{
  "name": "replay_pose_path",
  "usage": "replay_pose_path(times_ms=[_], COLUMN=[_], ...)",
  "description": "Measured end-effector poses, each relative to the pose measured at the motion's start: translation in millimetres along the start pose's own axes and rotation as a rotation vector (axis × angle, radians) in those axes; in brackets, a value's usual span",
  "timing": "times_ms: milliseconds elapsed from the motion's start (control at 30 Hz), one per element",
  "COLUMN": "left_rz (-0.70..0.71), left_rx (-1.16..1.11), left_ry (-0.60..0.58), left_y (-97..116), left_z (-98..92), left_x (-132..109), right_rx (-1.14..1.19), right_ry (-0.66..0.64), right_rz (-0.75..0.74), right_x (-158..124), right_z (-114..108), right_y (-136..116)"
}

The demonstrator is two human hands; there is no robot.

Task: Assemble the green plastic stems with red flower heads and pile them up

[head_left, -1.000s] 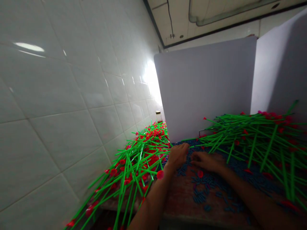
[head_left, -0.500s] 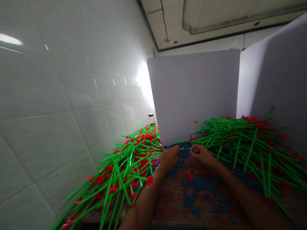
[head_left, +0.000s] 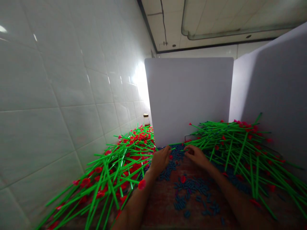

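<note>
My left hand [head_left: 161, 159] is closed on a thin green stick [head_left: 173, 149], whose end pokes out to the right past the fingers. A red cup-shaped piece [head_left: 170, 157] shows just under those fingers. Facing it, my right hand [head_left: 196, 156] has its thumb and fingers curled together in a pinch. A bit of green shows at its fingertips, but what they hold is too small to make out. Both hands are over small dark blue peg-like pieces [head_left: 177, 154] strewn on the worn reddish table [head_left: 165, 198].
Green sticks with red ends are heaped at left [head_left: 124, 159] and right [head_left: 236, 140]. More blue pieces [head_left: 194, 188] and a red piece [head_left: 183, 179] lie nearer me. White panels [head_left: 189, 99] stand behind, a lidded jar [head_left: 146, 119] at back left, and a tiled wall [head_left: 79, 121] alongside.
The whole view has shifted, so everything sits slightly further left. Both hands stay facing each other at about the same spot; a gap now shows in the green between them.
</note>
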State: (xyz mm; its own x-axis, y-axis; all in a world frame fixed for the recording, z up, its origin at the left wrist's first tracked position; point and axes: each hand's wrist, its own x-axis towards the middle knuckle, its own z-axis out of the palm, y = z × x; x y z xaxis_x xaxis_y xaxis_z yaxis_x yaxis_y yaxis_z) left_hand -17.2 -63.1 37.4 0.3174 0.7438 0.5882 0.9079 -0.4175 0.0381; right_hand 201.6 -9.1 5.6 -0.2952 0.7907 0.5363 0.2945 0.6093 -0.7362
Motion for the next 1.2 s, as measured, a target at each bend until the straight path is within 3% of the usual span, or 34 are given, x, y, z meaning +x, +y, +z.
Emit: replay_pose_path(times_ms=[167,333,567,800,967,1200], left_rz=[-0.012,0.005,0.000,0.012,0.006,0.036], left_rx=[-0.023,-0.048,-0.031,-0.020,-0.041,-0.086], left_ry=[-0.009,-0.020,-0.027,-0.031,-0.043,-0.048], left_y=[0.6,0.5,1.2,2.3,3.2,11.2], left_z=[1.0,3.2,3.7,3.3,0.6,-1.0], left_x=[0.4,-0.5,-1.7,-2.9,-2.4,-1.6], right_rx=[-0.155,-0.285,-0.220,-0.324,-0.140,0.445], right_ry=[-0.130,-0.193,-0.159,-0.144,-0.099,-0.065], right_rz=[-0.083,-0.070,-0.023,-0.027,-0.018,0.058], right_x=[-7.5,-8.8,-5.7,-5.4,-3.5,2.1], right_z=[18.1,25.8,23.4,26.6,20.1,18.4], right_y=[15.0,19.4,19.0,16.3,11.7,-12.2])
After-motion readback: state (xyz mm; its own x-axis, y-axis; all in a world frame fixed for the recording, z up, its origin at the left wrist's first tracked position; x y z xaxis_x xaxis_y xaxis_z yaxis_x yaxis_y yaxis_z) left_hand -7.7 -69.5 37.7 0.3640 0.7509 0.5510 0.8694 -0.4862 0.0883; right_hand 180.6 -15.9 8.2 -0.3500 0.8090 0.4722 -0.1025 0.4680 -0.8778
